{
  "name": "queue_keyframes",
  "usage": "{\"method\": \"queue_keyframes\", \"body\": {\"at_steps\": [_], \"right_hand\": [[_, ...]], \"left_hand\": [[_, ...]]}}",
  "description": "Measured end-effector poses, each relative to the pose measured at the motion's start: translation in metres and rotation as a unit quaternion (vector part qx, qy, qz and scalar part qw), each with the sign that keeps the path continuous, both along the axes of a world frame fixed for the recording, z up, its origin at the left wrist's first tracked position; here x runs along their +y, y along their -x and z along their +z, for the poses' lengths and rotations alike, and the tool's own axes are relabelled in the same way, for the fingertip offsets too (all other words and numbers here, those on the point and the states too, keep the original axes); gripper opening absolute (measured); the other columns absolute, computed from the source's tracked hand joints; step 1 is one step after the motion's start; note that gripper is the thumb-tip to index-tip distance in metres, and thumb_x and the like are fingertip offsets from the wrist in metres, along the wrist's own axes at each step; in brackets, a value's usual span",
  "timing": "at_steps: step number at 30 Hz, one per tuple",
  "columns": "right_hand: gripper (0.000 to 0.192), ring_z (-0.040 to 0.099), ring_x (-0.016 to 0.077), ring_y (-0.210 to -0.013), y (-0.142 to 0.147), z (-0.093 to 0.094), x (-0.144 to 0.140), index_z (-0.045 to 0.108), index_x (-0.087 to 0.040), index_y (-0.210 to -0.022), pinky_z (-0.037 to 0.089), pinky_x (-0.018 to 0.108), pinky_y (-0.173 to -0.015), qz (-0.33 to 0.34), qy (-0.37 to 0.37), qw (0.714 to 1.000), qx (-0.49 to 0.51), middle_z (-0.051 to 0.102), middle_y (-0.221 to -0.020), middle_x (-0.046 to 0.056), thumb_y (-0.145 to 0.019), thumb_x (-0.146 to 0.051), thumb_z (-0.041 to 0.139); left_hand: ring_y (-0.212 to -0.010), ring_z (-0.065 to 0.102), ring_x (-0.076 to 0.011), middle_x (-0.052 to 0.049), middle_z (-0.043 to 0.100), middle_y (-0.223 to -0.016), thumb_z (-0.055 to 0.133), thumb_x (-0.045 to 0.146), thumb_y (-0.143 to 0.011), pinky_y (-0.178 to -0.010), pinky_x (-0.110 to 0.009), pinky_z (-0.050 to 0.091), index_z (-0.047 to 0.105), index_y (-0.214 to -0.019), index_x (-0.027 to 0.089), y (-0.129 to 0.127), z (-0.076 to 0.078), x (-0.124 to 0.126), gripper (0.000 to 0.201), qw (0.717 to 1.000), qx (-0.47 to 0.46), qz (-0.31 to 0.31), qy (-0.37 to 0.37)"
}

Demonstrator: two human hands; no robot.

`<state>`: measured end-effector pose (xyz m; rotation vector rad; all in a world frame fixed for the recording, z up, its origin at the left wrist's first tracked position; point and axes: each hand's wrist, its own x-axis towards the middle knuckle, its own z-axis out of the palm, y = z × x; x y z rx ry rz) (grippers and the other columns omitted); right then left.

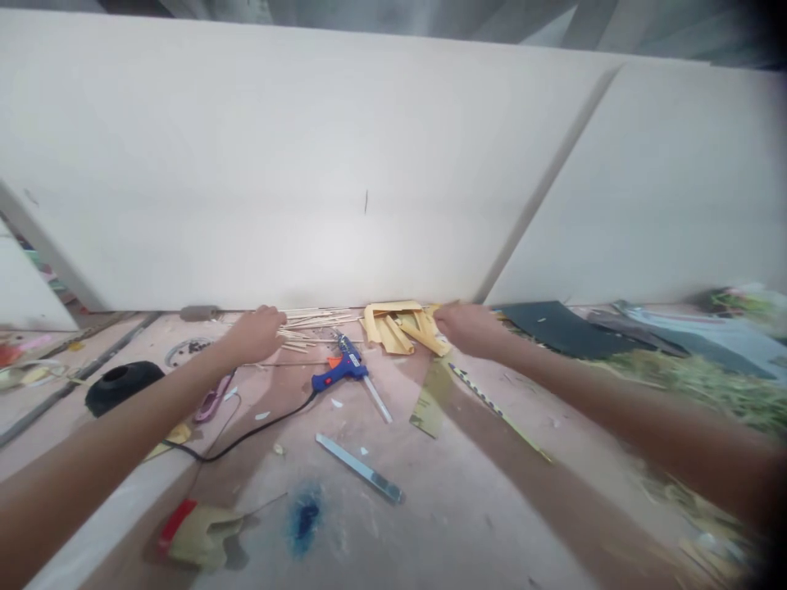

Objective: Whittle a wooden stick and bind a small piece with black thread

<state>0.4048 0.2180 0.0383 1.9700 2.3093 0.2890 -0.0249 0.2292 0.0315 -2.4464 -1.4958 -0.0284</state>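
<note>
My left hand is closed at the left end of a loose bundle of thin wooden sticks. The sticks fan out to the right along the foot of a white board. My right hand is curled against the right side of a pile of folded yellow paper pieces; its fingertips are partly hidden and blurred. Between the hands lies a blue hot glue gun with a glue stick at its back and a black cord. A yellowish flat piece lies below the paper.
A snap-off cutter blade or metal strip lies in front, near a dark blue stain. A brush-like piece with a red end, a black round object and a measuring tape lie around. The white board stands behind; dry grass is at right.
</note>
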Motion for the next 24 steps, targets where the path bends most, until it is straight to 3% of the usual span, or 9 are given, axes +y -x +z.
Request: {"method": "queue_keyframes", "body": {"at_steps": [4,9,12,17,24], "right_hand": [[0.031,0.066,0.0239,-0.108,0.044,-0.007,0.034,0.064,-0.015,-0.123,0.056,0.046,-0.094,0.038,-0.016,0.999,0.023,0.065,-0.124,0.01,-0.1,-0.037,0.061],[0.047,0.057,0.0299,-0.125,0.063,-0.013,0.071,0.053,-0.019,-0.141,0.051,0.053,-0.103,0.162,0.007,0.984,0.074,0.052,-0.146,0.013,-0.099,-0.037,0.064],[0.045,0.06,0.0291,-0.122,0.067,-0.022,0.09,0.055,-0.018,-0.139,0.052,0.052,-0.101,0.189,0.038,0.976,0.098,0.055,-0.142,0.013,-0.098,-0.035,0.064],[0.032,0.066,0.0238,-0.108,0.043,-0.032,0.101,0.063,-0.016,-0.125,0.057,0.045,-0.093,0.203,0.061,0.969,0.129,0.065,-0.125,0.01,-0.099,-0.034,0.064],[0.026,0.068,0.0218,-0.101,-0.023,-0.017,0.067,0.067,-0.014,-0.112,0.056,0.043,-0.091,0.188,0.011,0.957,0.219,0.07,-0.112,0.007,-0.1,-0.037,0.062]], "left_hand": [[-0.112,0.064,-0.0264,-0.011,0.063,-0.129,0.064,0.034,-0.099,-0.095,-0.049,0.056,0.062,-0.127,0.015,-0.047,-0.003,0.013,0.034,0.999,0.014,-0.044,0.018],[-0.111,0.065,-0.0259,-0.012,0.063,-0.129,0.064,0.034,-0.099,-0.093,-0.047,0.057,0.061,-0.128,0.015,-0.103,0.012,0.053,0.035,0.997,-0.009,-0.071,0.039],[-0.11,0.065,-0.0256,-0.012,0.063,-0.129,0.063,0.034,-0.099,-0.092,-0.047,0.058,0.061,-0.129,0.016,-0.127,0.02,0.079,0.035,0.995,-0.024,-0.071,0.066],[-0.108,0.066,-0.0251,-0.011,0.063,-0.128,0.063,0.034,-0.099,-0.091,-0.046,0.058,0.061,-0.129,0.016,-0.16,0.018,0.099,0.035,0.987,-0.041,-0.075,0.135],[-0.109,0.066,-0.0254,-0.011,0.063,-0.129,0.063,0.034,-0.099,-0.091,-0.046,0.058,0.061,-0.128,0.016,-0.208,-0.002,0.1,0.034,0.954,-0.137,-0.13,0.235]]}}
